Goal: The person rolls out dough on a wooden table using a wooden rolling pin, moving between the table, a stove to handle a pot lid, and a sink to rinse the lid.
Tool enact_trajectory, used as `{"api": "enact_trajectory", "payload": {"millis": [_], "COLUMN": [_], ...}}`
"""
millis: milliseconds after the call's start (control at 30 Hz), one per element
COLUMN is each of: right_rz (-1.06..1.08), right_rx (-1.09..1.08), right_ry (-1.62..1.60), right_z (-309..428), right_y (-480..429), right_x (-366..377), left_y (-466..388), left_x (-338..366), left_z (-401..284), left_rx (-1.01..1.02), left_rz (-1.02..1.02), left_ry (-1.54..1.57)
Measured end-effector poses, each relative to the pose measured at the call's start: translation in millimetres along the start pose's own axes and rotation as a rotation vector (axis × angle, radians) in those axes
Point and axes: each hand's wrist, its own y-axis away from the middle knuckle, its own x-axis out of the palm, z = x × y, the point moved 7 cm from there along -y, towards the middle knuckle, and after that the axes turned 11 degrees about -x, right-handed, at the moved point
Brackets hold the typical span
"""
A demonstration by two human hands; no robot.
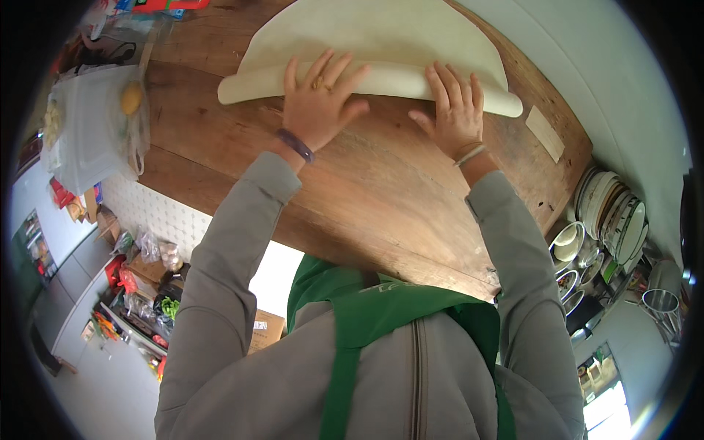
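Note:
A wide, thin sheet of pale dough covers the far part of the wooden worktop. Its near edge is wound into a long roll lying across the board. Whether a rolling pin is inside the roll cannot be seen. My left hand, with a ring and a dark bracelet, rests on the left half of the roll, palm down and fingers spread. Toward the roll's right end lies my right hand, its fingers extended over the top and thumb apart. Neither hand is closed around the roll.
A flat pale strip lies near the board's right edge. Beyond it stand stacked plates and bowls. On the left are a clear plastic bag and a yellow oval item. A white wall borders the worktop.

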Motion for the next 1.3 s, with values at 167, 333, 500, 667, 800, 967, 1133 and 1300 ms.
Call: {"api": "enact_trajectory", "payload": {"millis": [167,333,500,667,800,967,1133,1300], "right_rz": [-0.025,-0.042,0.076,0.065,-0.022,-0.177,-0.243,-0.3], "right_rx": [0.007,0.099,0.16,0.16,0.27,0.24,0.351,0.433], "right_ry": [-0.027,0.028,-0.029,0.001,-0.025,-0.037,-0.007,0.091], "right_z": [-15.1,13.4,130.7,70.1,53.3,34.4,-58.5,-82.8], "right_y": [-29.7,41.6,224.5,165.7,118.8,91.9,16.7,83.2], "right_x": [2.4,1.2,-60.7,-46.2,-46.8,-29.1,-36.0,-38.7], "left_y": [-27.2,27.0,223.6,140.2,83.6,65.3,-60.6,-24.5], "left_x": [3.0,3.0,-23.0,-27.1,-24.9,4.3,3.0,-12.0], "left_z": [-4.6,-29.8,-102.6,-110.9,-116.2,-121.1,-95.3,-24.3], "left_rx": [-0.006,0.064,0.117,0.098,-0.069,-0.005,-0.072,-0.112], "left_rz": [0.013,0.043,0.128,0.088,0.07,-0.137,-0.146,-0.336], "left_ry": [-0.014,0.018,0.068,0.042,0.11,0.084,0.053,-0.027]}}
